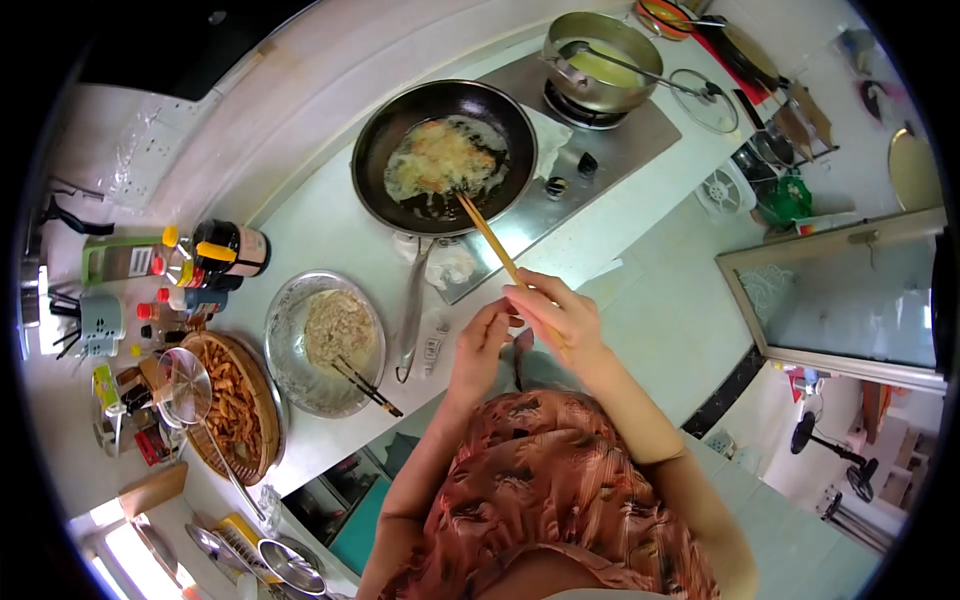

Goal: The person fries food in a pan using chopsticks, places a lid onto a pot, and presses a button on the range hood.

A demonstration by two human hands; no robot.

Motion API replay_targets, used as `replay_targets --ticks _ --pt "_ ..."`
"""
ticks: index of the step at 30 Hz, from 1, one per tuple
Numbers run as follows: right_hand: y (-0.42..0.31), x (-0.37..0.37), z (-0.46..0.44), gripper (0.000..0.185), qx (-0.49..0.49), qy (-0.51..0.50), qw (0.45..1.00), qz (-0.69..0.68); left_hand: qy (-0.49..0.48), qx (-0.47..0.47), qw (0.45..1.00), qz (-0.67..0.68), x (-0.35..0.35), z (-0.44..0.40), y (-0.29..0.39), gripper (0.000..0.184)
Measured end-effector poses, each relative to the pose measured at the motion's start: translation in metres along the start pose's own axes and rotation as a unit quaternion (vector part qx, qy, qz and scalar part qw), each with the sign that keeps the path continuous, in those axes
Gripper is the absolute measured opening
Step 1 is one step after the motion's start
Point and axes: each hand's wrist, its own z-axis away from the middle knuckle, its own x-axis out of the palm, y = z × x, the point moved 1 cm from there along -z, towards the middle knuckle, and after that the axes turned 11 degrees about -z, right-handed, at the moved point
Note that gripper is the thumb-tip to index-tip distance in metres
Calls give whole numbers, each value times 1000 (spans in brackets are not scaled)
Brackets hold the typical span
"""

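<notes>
In the head view, my right hand (557, 312) grips a pair of wooden chopsticks (490, 238). Their darkened tips reach into the dark wok (372, 185), touching the edge of a pale golden mass of food (440, 155) frying in bubbling oil. My left hand (485, 342) is beside the right one, fingers curled in; whether anything is in them is hidden. The wok's metal handle (412, 320) points toward me. Left of it sits a metal bowl (282, 372) of lumpy pale batter (340, 325), with dark chopsticks (362, 380) resting in it.
At the left stands a wicker basket (268, 425) of brown fried pieces (222, 400), with a wire skimmer (186, 385) over its edge. Sauce bottles (232, 248) line the wall. A pot (600, 95) with a ladle stands on the far burner, a glass lid (703, 100) beside it.
</notes>
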Motion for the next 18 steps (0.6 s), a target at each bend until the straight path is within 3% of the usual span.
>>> replay_targets --ticks 3,7,11,13,16,18 --pt "0 -4 2 27 2 -25 1000 16 -23 -81 989 126 6 -9 3 37" --pt "3 -12 -1 32 29 -81 996 16 9 -190 929 317 18 -17 16 40" --pt "20 -21 -1 48 -17 -125 992 17 -45 -144 919 365 20 -26 -17 36" --pt "32 -32 3 62 -25 -165 986 -3 -10 -198 918 344 26 -28 -11 35" --pt "57 -59 5 60 -47 -211 976 -21 86 -240 903 345 64 -39 18 28" --pt "74 -74 1 58 -94 -231 968 -28 -24 -165 890 425 64 -39 -13 31"
